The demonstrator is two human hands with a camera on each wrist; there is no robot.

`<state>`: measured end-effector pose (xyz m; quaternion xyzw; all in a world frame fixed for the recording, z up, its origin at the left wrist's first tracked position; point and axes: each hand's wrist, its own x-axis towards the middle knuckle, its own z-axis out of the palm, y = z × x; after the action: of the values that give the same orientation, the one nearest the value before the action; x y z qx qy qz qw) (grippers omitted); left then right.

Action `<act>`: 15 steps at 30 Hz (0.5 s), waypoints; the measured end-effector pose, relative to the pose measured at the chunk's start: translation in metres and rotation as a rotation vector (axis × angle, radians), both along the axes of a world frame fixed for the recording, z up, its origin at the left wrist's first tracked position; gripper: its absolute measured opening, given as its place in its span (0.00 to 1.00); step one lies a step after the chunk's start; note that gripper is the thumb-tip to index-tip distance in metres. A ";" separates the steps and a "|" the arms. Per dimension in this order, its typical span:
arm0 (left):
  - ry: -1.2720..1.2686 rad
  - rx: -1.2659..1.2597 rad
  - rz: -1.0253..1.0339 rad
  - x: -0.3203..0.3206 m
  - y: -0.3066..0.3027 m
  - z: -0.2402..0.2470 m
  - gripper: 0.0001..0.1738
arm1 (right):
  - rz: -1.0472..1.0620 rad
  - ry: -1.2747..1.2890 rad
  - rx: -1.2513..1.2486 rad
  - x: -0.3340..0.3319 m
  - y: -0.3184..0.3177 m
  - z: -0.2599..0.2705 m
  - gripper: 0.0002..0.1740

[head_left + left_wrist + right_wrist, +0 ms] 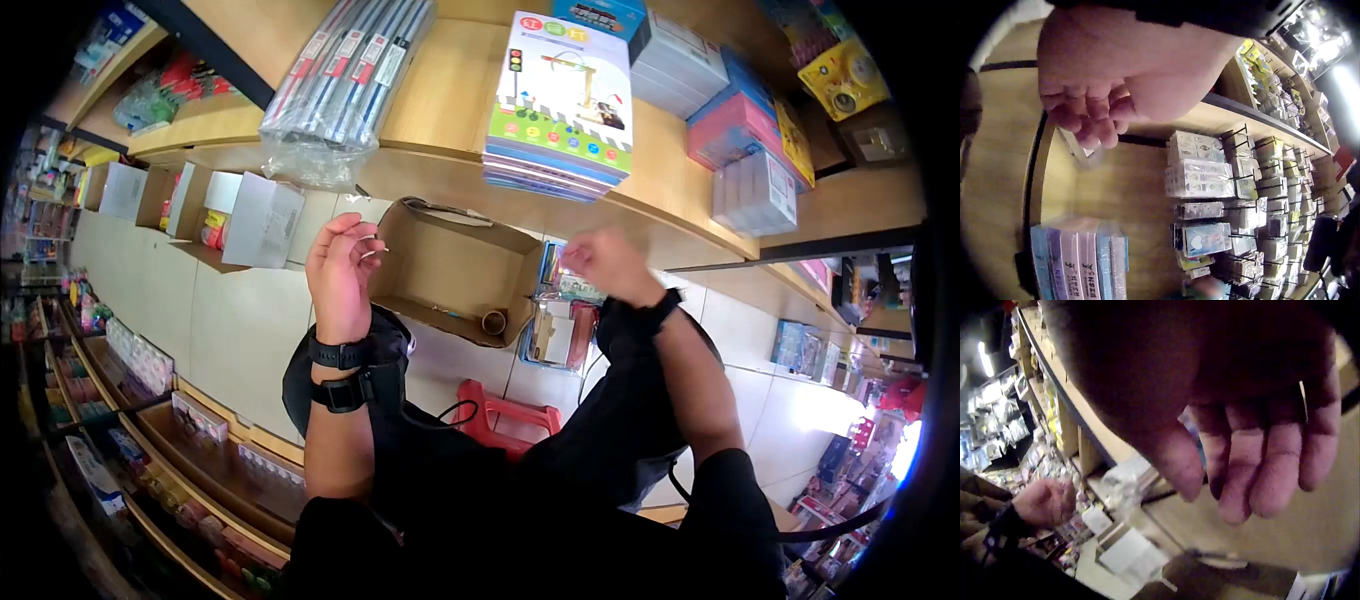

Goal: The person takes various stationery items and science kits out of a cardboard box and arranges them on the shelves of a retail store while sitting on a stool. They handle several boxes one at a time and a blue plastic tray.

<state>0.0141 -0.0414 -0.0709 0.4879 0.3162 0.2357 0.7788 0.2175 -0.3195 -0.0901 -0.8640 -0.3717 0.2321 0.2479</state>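
Cardboard box [450, 270] lies open at frame centre, between the hands. A thin pale strip [373, 252] is pinched by the left hand [340, 268], centre left; the right hand [605, 263] is loose-fingered, empty. Judged step: strip held up beside the box; next, a steady pinch is needed

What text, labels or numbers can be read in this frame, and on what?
"红绿灯", probably: coloured circles atop the traffic-light toy box.
Labels on the bagged long packs: too small to read.
Print on the blue packs: blurred.
Hanging packets: unreadable.
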 end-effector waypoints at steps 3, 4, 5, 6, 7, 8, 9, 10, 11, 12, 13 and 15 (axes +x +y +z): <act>-0.040 -0.020 0.050 0.003 0.004 0.005 0.10 | 0.187 0.017 -0.110 -0.036 0.036 -0.058 0.12; -0.061 -0.027 0.051 0.005 0.004 0.007 0.09 | 0.290 -0.054 -0.220 -0.049 0.048 -0.078 0.12; -0.083 -0.030 0.051 0.008 0.004 0.009 0.09 | 0.375 -0.100 -0.362 -0.060 0.059 -0.098 0.12; -0.097 -0.030 0.067 0.009 0.005 0.009 0.09 | 0.447 -0.117 -0.377 -0.069 0.070 -0.107 0.12; -0.098 -0.032 0.074 0.009 0.005 0.010 0.09 | 0.447 -0.115 -0.423 -0.076 0.081 -0.127 0.14; -0.098 -0.040 0.093 0.009 0.006 0.010 0.09 | 0.439 -0.108 -0.436 -0.081 0.090 -0.140 0.13; -0.097 -0.046 0.109 0.008 0.008 0.011 0.09 | 0.428 -0.099 -0.448 -0.087 0.099 -0.152 0.13; -0.096 -0.073 0.116 0.008 0.009 0.011 0.10 | 0.438 -0.101 -0.452 -0.091 0.106 -0.175 0.13; -0.092 -0.077 0.124 0.007 0.009 0.013 0.10 | 0.348 -0.035 -0.535 -0.099 0.111 -0.203 0.15; -0.099 -0.083 0.130 0.007 0.009 0.015 0.11 | 0.258 0.030 -0.616 -0.105 0.116 -0.221 0.16; -0.107 -0.086 0.135 0.007 0.010 0.018 0.11 | 0.266 0.031 -0.616 -0.108 0.122 -0.228 0.16; -0.094 -0.096 0.151 0.004 0.016 0.022 0.11 | 0.304 -0.052 -0.958 -0.115 0.132 -0.244 0.22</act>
<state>0.0178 -0.0251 -0.0491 0.4131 0.3262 0.3007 0.7953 0.1024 -0.1874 -0.3343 -0.8225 -0.3511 0.3884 -0.2223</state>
